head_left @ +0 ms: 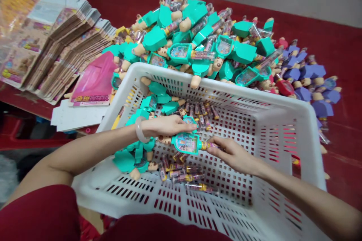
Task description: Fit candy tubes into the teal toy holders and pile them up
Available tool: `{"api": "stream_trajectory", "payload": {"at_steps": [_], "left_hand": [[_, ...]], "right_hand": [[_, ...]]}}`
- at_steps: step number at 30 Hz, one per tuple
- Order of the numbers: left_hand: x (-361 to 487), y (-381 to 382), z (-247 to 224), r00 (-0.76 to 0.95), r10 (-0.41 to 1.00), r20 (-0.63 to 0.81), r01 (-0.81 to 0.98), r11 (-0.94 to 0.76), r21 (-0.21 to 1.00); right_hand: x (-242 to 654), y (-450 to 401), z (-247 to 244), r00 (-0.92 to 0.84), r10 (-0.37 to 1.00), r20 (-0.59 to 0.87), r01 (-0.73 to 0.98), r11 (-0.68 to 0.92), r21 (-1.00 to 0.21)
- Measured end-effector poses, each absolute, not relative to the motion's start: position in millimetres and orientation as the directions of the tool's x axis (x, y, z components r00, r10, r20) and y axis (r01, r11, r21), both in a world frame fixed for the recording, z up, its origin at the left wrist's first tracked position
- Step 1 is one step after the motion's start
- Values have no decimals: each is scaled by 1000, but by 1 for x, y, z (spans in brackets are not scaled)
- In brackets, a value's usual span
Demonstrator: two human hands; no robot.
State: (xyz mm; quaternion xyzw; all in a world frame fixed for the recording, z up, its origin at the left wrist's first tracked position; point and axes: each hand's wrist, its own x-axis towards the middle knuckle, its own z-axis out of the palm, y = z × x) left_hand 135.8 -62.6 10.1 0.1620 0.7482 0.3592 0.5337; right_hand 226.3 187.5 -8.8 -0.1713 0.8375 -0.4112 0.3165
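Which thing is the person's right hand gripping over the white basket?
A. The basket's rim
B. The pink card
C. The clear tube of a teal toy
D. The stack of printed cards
C: the fingers of the right hand pinch the clear tube of the teal toy, above the white plastic basket.

The left forearm (pixel 93 148) reaches in from 9 o'clock, and the left hand (pixel 165 126) lies palm down, its fingers (pixel 185 125) nearly straight and pointing toward 3 o'clock. The right forearm (pixel 308 192) comes in from 4 o'clock. The right hand (pixel 234 155) points toward 9 o'clock, slightly curled, thumb near the forefinger. The two hands are close but not touching.
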Motion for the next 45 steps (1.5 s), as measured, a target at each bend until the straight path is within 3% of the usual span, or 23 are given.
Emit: {"api": "stream_trajectory", "payload": {"at_steps": [4,7,9,11,14,16,18,21,24,27,30,33,38,45], "left_hand": [[124,-68,21,-294,677,-675,-74,688,722],[117,-71,26,-247,685,-685,68,718,693],[117,-71,26,-270,696,-665,164,714,681],[121,-70,24,-312,734,-603,247,676,694],[128,-70,20,-415,800,-433,441,593,674],[132,-70,17,-485,827,-285,586,549,595],[133,-71,16,-531,827,-185,651,538,536],[130,-69,16,-576,769,-278,501,601,622],[125,-67,17,-505,688,-522,141,662,736],[122,-67,18,-350,685,-639,-137,637,758],[122,-67,18,-329,699,-635,-190,610,769],[124,-68,19,-380,706,-598,-121,603,788],[127,-68,24,-487,715,-501,70,603,794],[131,-68,18,-528,755,-388,242,572,784]], "right_hand": [[221,191,-8,-814,-506,-286,-149,657,-739],[219,195,-7,-843,-512,-165,-291,692,-660],[219,195,-6,-838,-519,-167,-293,687,-665],[221,195,-7,-830,-496,-257,-156,648,-745],[223,194,-13,-756,-459,-467,260,444,-857],[222,193,-19,-644,-499,-580,528,258,-809],[220,193,-22,-539,-553,-635,677,164,-717],[213,195,-17,-600,-504,-621,592,242,-769],[207,201,-6,-881,-348,-319,123,483,-867],[205,208,0,-920,-392,16,-269,599,-755],[208,210,-1,-883,-455,116,-407,619,-672],[212,208,-1,-891,-449,63,-361,620,-697],[214,204,4,-896,-395,-204,-66,572,-818],[211,204,4,-831,-382,-405,263,372,-890]]}}
